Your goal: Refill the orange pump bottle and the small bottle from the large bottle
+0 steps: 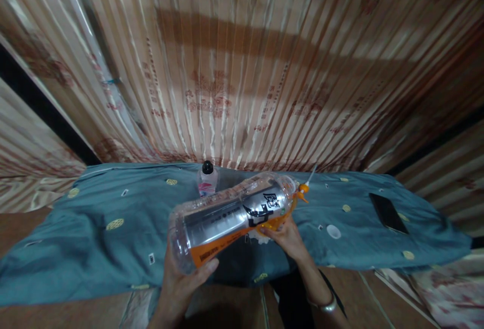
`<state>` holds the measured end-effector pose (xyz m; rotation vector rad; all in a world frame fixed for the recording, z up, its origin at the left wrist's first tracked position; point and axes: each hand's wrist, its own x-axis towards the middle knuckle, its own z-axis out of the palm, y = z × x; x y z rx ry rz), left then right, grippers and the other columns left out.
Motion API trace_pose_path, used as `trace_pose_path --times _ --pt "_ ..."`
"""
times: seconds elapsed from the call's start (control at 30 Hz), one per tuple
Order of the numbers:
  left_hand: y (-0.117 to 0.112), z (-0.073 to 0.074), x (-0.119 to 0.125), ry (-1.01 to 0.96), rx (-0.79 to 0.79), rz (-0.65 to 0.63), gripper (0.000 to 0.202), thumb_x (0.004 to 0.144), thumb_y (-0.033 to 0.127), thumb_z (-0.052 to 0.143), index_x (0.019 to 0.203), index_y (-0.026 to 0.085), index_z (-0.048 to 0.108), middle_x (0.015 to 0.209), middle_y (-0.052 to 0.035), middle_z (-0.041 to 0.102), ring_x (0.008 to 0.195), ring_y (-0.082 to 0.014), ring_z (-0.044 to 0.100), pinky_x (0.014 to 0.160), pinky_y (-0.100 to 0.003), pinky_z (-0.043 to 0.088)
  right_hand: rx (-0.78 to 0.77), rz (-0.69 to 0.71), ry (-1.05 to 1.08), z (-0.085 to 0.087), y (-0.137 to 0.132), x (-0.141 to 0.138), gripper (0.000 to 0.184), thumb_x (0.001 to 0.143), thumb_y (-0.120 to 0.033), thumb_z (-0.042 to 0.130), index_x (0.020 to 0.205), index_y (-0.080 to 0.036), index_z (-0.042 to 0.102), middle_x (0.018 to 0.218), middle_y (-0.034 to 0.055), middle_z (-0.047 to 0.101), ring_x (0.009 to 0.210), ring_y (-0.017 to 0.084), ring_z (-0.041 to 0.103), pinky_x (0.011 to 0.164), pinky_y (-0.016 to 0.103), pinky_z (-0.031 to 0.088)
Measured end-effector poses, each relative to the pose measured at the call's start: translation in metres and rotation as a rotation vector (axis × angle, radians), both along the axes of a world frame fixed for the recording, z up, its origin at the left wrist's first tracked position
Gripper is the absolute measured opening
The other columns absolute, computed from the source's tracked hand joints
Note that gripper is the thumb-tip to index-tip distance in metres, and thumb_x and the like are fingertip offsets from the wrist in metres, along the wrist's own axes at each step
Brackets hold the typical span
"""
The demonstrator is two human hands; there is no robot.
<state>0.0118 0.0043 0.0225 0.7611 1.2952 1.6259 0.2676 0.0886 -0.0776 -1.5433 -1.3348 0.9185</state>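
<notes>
A large clear plastic bottle [234, 213] with a silver and orange label is held tilted, its base at the lower left and its neck at the upper right. My left hand [185, 276] grips it near the base, thumb on the label. My right hand [289, 238] is closed around an orange see-through container [272, 225], partly hidden by the large bottle near its neck. By the bottle's mouth is an orange spray-head-like piece [303, 189] with a thin white tube pointing up; I cannot tell whether it is attached.
A small clear bottle with a black cap [207, 178] stands behind on the green patterned cloth [124, 248]. To the right lie a round white cap [333, 232] and a dark phone [387, 213]. A pleated curtain [245, 77] hangs behind.
</notes>
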Motion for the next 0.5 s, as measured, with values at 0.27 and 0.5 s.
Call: trace_pose_path --times 0.27,0.5 --pt "0.0001 -0.0006 -0.0008 0.036 -0.016 0.031 0.093 0.045 0.046 0.095 0.128 0.02 0.062 0.094 -0.0053 0.074 0.125 -0.0373 0.062 0.112 -0.049 0.047 0.038 0.02 0.014 0.0018 -0.001 -0.0028 0.088 0.063 -0.043 0.087 0.137 -0.02 0.046 0.113 0.0085 0.075 0.105 0.036 0.072 0.1 0.056 0.054" --pt "0.0001 0.0006 0.0005 -0.009 0.018 -0.001 0.099 0.048 0.042 0.095 0.137 0.021 0.056 0.127 -0.0107 0.07 0.124 -0.0357 0.063 0.106 -0.044 0.052 0.06 0.028 0.026 -0.0044 0.0007 -0.0011 0.086 0.061 -0.043 0.088 0.134 -0.023 0.048 0.112 0.0084 0.076 0.107 0.039 0.071 0.101 0.058 0.052"
